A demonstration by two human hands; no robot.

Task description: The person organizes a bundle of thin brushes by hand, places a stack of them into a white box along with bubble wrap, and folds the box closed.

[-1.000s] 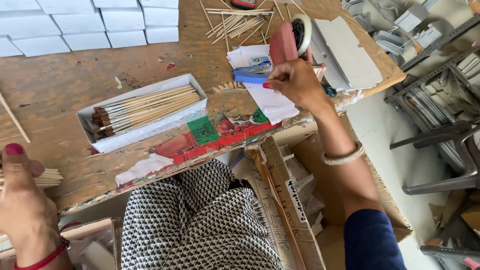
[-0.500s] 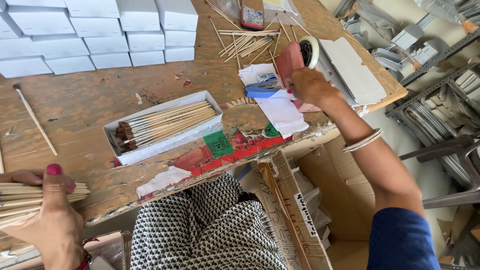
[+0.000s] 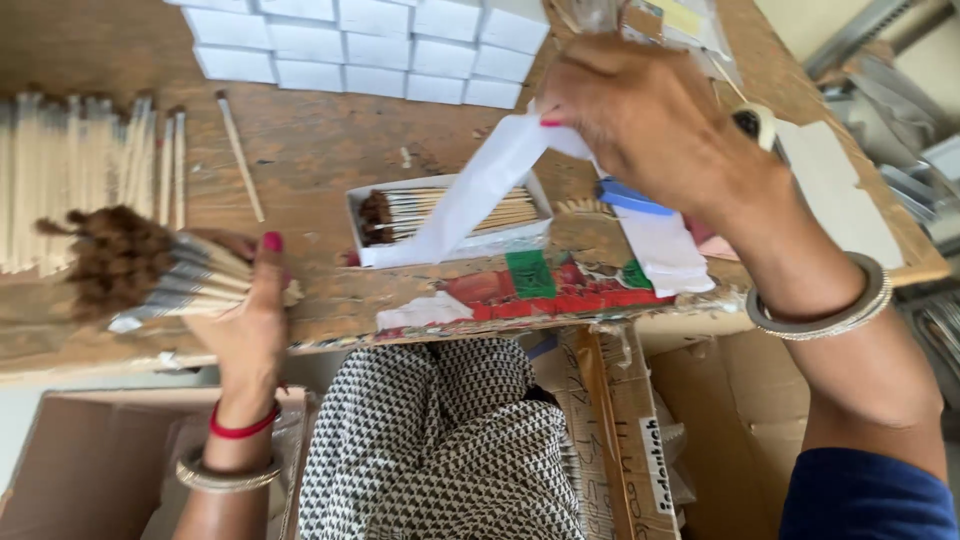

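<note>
In the head view, take the open white box (image 3: 450,215) of brushes on the wooden table (image 3: 330,150) as the landmark. The right hand (image 3: 650,125) is raised above the box's right end, fingers pinched on one end of a white paper sheet (image 3: 480,195), which hangs down and leftward across the box, its lower end reaching the near-left corner. The sheet's long axis runs diagonally, upper right to lower left, with the free end pointing toward the person. To handle it well, it seems wise to keep the pinch near the edge and hold the sheet taut so it does not crease or drag the brushes from the box. Left of the box, at the near edge of the table, the left hand (image 3: 245,320) is closed around a bundle of brushes (image 3: 170,275); their long axis lies roughly level, brown bristle heads pointing left, away from the box, handle ends by the thumb. A firm, even clasp should keep them aligned. Farther left lies a row of loose brushes (image 3: 75,170); beyond the box stand stacked white boxes (image 3: 370,45). A blue strip (image 3: 635,197) sits just right of the box.
</note>
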